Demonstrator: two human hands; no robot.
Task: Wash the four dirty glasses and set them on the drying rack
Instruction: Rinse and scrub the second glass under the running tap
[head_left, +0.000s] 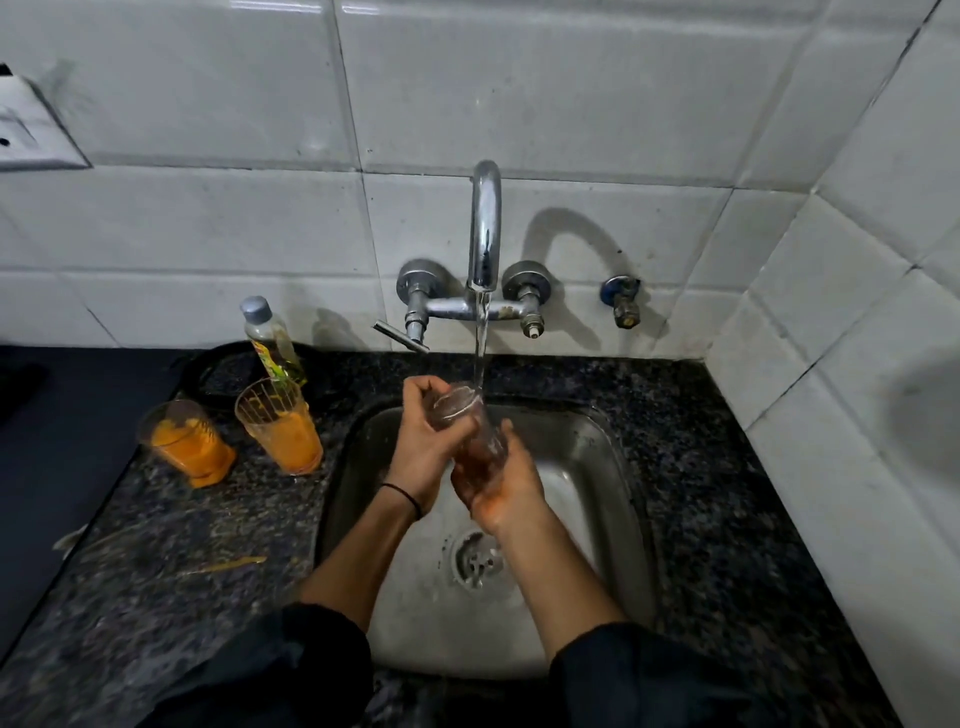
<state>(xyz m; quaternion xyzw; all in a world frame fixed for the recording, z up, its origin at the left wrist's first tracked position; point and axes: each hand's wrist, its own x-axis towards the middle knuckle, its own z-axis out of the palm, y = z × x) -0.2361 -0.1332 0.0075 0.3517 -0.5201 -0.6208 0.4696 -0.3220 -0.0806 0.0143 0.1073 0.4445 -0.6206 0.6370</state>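
Out of dark sleeves (270, 670) at the bottom edge, the left hand (423, 441) wraps the upper part and the right hand (504, 499) cups the base of a glass (480, 441) at frame centre under the tap stream (481, 332): wet, probably slippery and breakable, safest gripped round its body.

Home kitchen: steel sink (618, 467), wall tap (485, 223), granite counter (727, 519)

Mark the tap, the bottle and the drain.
tap (485, 234), head view, on the spout.
bottle (271, 347), head view, on its body.
drain (475, 561), head view, on the strainer's middle.
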